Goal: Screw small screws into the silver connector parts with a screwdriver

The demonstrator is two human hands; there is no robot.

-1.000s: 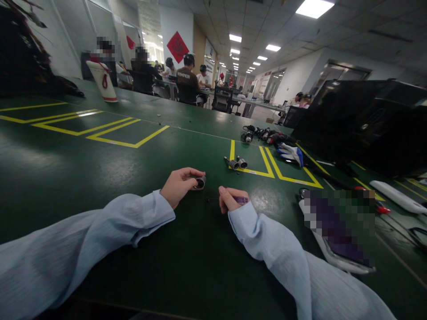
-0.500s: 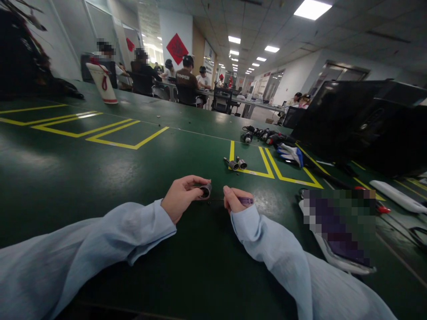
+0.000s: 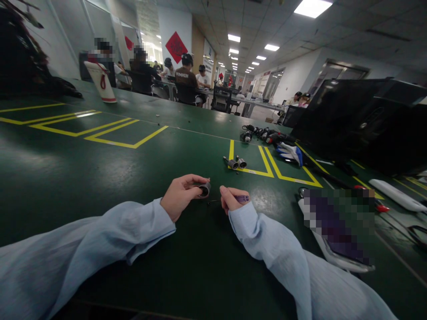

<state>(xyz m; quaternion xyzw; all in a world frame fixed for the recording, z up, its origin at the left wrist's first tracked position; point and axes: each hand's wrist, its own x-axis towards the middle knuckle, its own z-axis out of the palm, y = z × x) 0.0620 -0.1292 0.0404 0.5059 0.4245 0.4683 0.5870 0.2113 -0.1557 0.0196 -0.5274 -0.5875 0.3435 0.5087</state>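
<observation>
Fingers and thumb of my left hand [image 3: 180,195] close around a short, hollow metal cylinder [image 3: 206,190], its open end facing right. My right hand [image 3: 232,200] grips a screwdriver by its purple handle [image 3: 243,199]. The thin shaft points left, and its tip is at a small dark piece [image 3: 209,203] just below the cylinder; whether they touch I cannot tell. Farther off, two similar metal cylinders with short stems [image 3: 237,163] lie on the green table [image 3: 147,173] by a yellow tape line.
At right lies a phone-like device with a blurred screen [image 3: 340,231]. Behind it are a blue-and-white glove [image 3: 289,153], dark metal parts with cables [image 3: 255,133] and a black monitor [image 3: 353,120]. A white cup [image 3: 102,82] stands far left. People sit at tables beyond.
My right hand has shifted slightly left with the screwdriver, bringing its tip to the small dark piece. My left hand still holds the metal cylinder in nearly the same place.
</observation>
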